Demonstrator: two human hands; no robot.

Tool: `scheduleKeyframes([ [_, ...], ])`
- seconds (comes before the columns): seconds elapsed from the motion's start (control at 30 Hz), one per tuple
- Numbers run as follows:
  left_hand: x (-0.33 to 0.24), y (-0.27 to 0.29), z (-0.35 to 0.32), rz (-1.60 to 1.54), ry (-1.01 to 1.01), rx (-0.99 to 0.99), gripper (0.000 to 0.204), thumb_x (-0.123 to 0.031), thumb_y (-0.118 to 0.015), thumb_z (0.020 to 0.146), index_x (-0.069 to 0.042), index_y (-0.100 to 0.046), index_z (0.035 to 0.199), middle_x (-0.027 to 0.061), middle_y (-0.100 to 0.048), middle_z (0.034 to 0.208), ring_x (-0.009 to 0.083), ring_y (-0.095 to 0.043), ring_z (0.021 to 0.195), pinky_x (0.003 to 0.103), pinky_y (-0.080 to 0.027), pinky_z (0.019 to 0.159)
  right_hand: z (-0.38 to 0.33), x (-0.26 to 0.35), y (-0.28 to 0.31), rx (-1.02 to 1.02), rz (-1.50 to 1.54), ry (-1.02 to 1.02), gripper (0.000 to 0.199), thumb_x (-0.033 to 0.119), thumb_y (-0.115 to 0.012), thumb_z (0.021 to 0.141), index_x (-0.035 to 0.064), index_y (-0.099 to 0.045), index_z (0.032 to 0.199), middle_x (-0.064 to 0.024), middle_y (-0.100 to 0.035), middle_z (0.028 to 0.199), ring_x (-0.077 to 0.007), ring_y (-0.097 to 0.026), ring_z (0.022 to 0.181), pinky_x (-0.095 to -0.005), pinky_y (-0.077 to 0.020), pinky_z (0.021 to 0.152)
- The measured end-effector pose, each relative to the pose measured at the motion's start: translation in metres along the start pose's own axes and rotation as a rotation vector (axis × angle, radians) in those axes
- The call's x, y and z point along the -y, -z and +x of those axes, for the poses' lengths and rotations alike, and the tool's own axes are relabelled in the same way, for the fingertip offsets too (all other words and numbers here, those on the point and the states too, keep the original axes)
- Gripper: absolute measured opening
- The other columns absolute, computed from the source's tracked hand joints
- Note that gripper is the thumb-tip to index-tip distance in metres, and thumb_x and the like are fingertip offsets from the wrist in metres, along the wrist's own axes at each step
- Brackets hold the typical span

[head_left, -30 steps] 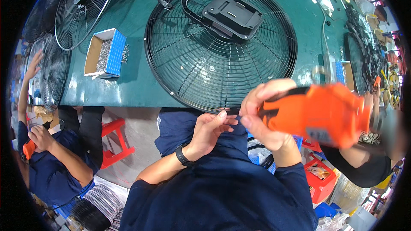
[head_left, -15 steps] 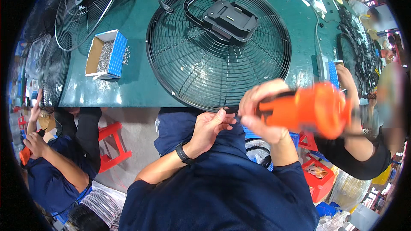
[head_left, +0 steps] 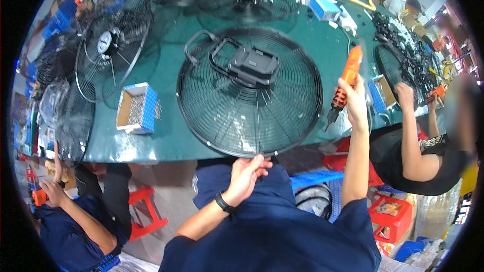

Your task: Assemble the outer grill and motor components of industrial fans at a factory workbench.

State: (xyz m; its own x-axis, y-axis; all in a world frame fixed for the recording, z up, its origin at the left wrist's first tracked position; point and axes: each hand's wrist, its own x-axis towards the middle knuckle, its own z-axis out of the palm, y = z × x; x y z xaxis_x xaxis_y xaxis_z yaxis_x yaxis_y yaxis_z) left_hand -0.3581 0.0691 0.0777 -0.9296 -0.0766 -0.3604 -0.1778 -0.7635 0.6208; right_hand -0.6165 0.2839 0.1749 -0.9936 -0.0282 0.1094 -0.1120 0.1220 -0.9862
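Fastening work on the fan guard (head_left: 249,93) looks in hand: left hand (head_left: 247,174) pinches its near rim at the desk (head_left: 166,78) edge, right hand (head_left: 354,102) grips an orange driver (head_left: 344,83) just right of it. Next, the bit must meet the rim squarely. Screw box (head_left: 136,108) lies left; other workers sit around, more guards beyond.

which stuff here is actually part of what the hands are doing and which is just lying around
In hand:
- round black fan guard, near rim pinched by left hand
- orange power screwdriver, gripped by right hand

Lying about:
- blue-and-white screw box
- other fan guard
- green table
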Motion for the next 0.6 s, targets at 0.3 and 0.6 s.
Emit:
scheduleKeyframes([
  [0.3,-0.011,-0.001,-0.034,0.401,-0.177,0.050,0.019,-0.010,-0.060,0.089,0.006,-0.064,0.099,0.0149,-0.068,0.092,0.0170,-0.065,0.072,0.026,-0.050,0.059,-0.018,0.004,-0.025,0.031,-0.682,0.350,0.052,0.028,-0.068,0.082,-0.0006,-0.055,0.123,-0.0241,-0.046,0.135,-0.0356,-0.044,0.127,-0.0394,-0.0369,0.103],
  [0.6,-0.143,0.049,-0.089,1.820,-0.117,0.085,0.033,-0.034,-0.066,0.078,-0.001,-0.067,0.080,0.0167,-0.066,0.076,0.0320,-0.066,0.073,0.044,-0.051,0.068,-0.045,0.034,-0.115,0.639,-0.655,0.556,0.075,0.032,-0.064,0.085,0.0031,-0.029,0.144,-0.0218,-0.036,0.144,-0.0369,-0.029,0.136,-0.0435,-0.0218,0.111],
])
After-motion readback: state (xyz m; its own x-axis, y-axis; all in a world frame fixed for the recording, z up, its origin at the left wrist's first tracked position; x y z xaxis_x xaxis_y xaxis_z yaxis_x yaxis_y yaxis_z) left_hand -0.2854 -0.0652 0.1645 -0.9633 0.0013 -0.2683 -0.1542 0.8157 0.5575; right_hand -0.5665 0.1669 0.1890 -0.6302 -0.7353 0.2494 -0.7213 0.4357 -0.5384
